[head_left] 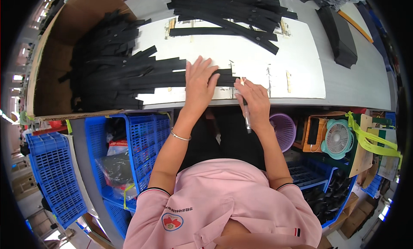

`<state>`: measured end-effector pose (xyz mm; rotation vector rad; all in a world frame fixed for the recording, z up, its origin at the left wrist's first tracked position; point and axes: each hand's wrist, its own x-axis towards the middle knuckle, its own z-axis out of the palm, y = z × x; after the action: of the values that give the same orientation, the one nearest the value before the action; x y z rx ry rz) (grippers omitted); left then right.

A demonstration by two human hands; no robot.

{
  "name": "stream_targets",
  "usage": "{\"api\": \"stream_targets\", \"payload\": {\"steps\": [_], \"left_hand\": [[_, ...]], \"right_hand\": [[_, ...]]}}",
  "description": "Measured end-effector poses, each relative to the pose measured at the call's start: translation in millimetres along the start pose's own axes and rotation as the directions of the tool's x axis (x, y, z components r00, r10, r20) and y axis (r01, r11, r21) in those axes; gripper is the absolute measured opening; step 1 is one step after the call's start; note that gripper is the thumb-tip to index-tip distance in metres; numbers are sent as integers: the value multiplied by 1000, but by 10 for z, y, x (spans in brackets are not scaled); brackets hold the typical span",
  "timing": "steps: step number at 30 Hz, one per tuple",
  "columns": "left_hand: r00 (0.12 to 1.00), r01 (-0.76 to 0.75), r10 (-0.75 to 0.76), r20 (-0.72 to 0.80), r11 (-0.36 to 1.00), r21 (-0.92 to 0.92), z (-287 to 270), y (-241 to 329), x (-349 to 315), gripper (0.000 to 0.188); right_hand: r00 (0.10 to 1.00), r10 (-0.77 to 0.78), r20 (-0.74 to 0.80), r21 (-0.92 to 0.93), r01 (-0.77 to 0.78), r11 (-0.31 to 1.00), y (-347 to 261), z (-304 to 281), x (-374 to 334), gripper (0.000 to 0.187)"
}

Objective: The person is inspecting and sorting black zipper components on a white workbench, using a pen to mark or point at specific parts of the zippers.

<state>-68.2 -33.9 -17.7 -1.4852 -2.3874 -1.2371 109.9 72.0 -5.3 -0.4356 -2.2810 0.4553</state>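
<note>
My left hand (199, 83) lies with its fingers spread on black fabric strips (165, 79), pressing them onto a white board (297, 55). The ends of these strips stick out to the right of that hand. My right hand (256, 100) is closed around a pen (246, 113) with a pale, see-through barrel. Its fingertips are at the strip ends, close to the board's near edge. Dark marks and small tan patches show on the board. More strips lie in a pile (223, 10) across the board's far side.
A cardboard box (56, 55) full of black strips stands at the left of the grey table (365, 81). A black block-shaped piece (340, 38) lies far right. Below the edge are blue crates (148, 141), a purple basket (282, 130) and a small turquoise fan (337, 139).
</note>
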Motion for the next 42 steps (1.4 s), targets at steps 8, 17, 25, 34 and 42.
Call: {"api": "stream_targets", "payload": {"steps": [8,17,25,34,42], "left_hand": [[997,77,-73,-31,989,127,-180,-375,395,36],[998,-30,39,-44,984,176,-312,86,-268,37],[985,71,-106,139,969,239,-400,167,-740,59],[973,197,-225,54,929,312,-558,-77,-825,60],[977,204,-213,0,935,290,-540,-99,-833,59]], "right_hand": [[995,-85,49,-72,88,994,87,64,-107,36],[994,58,90,-177,-41,983,578,-433,-256,35],[985,174,15,-280,-163,946,857,-656,-375,25],[986,162,-36,-295,-165,941,838,-604,-405,27],[821,562,98,508,-527,682,-30,-296,106,26]]}}
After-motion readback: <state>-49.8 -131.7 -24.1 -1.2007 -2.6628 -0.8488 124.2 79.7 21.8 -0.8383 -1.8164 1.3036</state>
